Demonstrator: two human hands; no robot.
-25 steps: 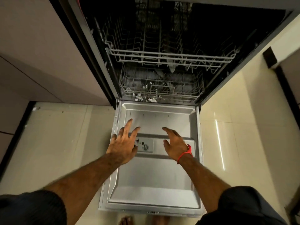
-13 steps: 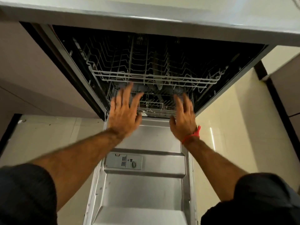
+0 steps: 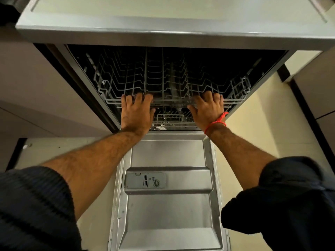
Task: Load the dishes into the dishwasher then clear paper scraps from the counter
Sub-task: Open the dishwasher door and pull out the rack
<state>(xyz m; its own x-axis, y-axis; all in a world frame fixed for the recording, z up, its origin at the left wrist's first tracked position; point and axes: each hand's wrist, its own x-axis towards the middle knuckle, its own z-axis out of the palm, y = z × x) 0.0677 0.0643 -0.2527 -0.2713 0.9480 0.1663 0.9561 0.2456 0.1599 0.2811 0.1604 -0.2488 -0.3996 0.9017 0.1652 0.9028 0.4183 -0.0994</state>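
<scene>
The dishwasher stands open, its steel door (image 3: 168,211) folded flat toward me. Inside, the grey wire upper rack (image 3: 163,82) holds no dishes. My left hand (image 3: 136,111) grips the rack's front rail left of centre, fingers hooked over the wire. My right hand (image 3: 208,109), with a red thread at the wrist, grips the same rail right of centre. Below it the lower rack (image 3: 170,118) shows partly, with a few white scraps (image 3: 159,127) at its front edge.
The countertop (image 3: 172,13) overhangs the dishwasher at the top. Beige cabinet fronts (image 3: 36,84) flank the machine on the left and cabinets (image 3: 315,91) on the right. Pale floor tiles (image 3: 250,127) lie on both sides of the door. A detergent dispenser (image 3: 146,180) sits mid-door.
Both hands have risen from above the door to the upper rack's front rail and taken hold of it. My view has tilted upward, bringing the countertop into sight.
</scene>
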